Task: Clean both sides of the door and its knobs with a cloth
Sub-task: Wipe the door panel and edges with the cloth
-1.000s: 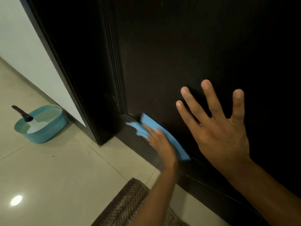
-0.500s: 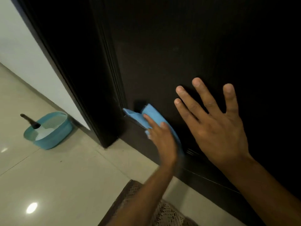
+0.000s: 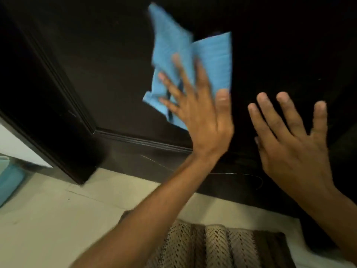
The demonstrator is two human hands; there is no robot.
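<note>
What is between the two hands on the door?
In the head view, only bare dark door shows between the left hand, pressing the blue cloth, and the right hand.

bare door (image 3: 116, 84) panel left of cloth (image 3: 212, 60), mat (image 3: 212, 246) on floor below

Blue cloth (image 3: 193, 60), rumpled and blurred, spread flat against the dark brown door (image 3: 116, 84) panel.

Woven brown mat (image 3: 218, 246) on pale tiled floor (image 3: 48, 219); blue basin (image 3: 9, 182) at left edge.
</note>
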